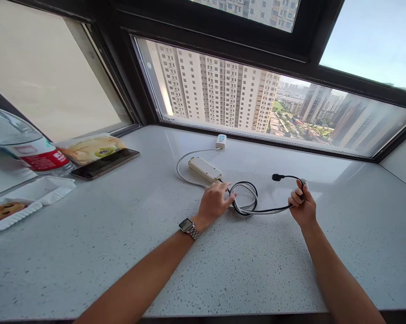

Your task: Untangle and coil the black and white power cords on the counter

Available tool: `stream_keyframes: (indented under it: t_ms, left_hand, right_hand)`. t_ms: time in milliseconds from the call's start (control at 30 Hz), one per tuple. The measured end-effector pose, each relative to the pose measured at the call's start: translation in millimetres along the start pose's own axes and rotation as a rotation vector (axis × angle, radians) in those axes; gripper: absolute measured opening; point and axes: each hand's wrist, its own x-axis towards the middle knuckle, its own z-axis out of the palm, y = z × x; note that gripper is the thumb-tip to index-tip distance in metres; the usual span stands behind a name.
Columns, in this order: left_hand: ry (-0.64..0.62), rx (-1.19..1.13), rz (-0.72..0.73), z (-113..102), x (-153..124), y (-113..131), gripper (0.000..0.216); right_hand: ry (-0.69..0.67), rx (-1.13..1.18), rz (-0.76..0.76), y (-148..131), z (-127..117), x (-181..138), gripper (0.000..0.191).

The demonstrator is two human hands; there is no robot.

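Note:
A coil of black and white power cables (256, 198) lies looped on the speckled countertop. My left hand (214, 202), with a watch on its wrist, grips the left side of this coil between thumb and fingers. Right behind those fingers rests a cream-coloured power strip (205, 169). My right hand (302, 204) is closed around the free cable ends, raised to the right of the coil. A black plug (277, 177) sticks out leftward from it on a short length of cord. Part of a white end shows at its fingertips, mostly hidden.
Near the window stands a small white adapter (221, 141) on a white cord. To the left are a plastic bottle (30, 144) with a red label, a phone (106, 164), a yellow packet (91, 149) and a white tray (51, 191) with a cookie.

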Motion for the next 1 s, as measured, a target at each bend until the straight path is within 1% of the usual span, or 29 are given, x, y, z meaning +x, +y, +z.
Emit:
stream_keyframes:
  t_ms: [100,200,267,333,400,500,600,667,733,833,900,1000]
  left_hand:
    - [-0.127,-0.045,-0.071,-3,0,1,0.043]
    - [-0.198,-0.148,-0.171,-4,0,4,0.042]
    - [-0.214,-0.183,-0.236,-4,0,6,0.039]
    - [-0.209,-0.183,-0.265,-4,1,7,0.037]
    - [-0.184,-0.168,-0.262,-3,1,6,0.040]
    - [-0.130,-0.130,-0.240,-1,2,5,0.043]
    - [-0.072,-0.059,-0.197,-5,2,6,0.043]
    - [-0.050,-0.003,-0.211,-12,2,6,0.041]
    - [-0.132,0.017,-0.262,-20,1,5,0.039]
    - [-0.305,-0.059,-0.282,-26,-2,3,0.042]
    - [-0.333,-0.173,-0.287,-25,-4,2,0.042]
    - [-0.366,-0.490,-0.376,-18,-7,1,0.045]
  right_hand:
    - [0.051,0.033,0.061,-1,-3,4,0.002]
    - [0.101,0.110,0.183,-6,-8,7,0.015]
    - [0.165,0.163,0.256,-13,-12,9,0.021]
    - [0.242,0.210,0.274,-23,-16,12,0.028]
    - [0.316,0.240,0.244,-32,-20,14,0.034]
    - [0.423,0.252,0.183,-40,-26,16,0.034]
    - [0.515,0.257,0.100,-39,-26,15,0.034]
    - [0.532,0.246,0.036,-35,-22,12,0.036]
    - [0.488,0.211,-0.031,-33,-15,9,0.036]
    - [0.351,0.118,-0.153,-32,-5,2,0.037]
    - [0.293,0.080,-0.228,-32,1,-3,0.038]
    - [0.315,0.082,-0.312,-31,11,-11,0.038]
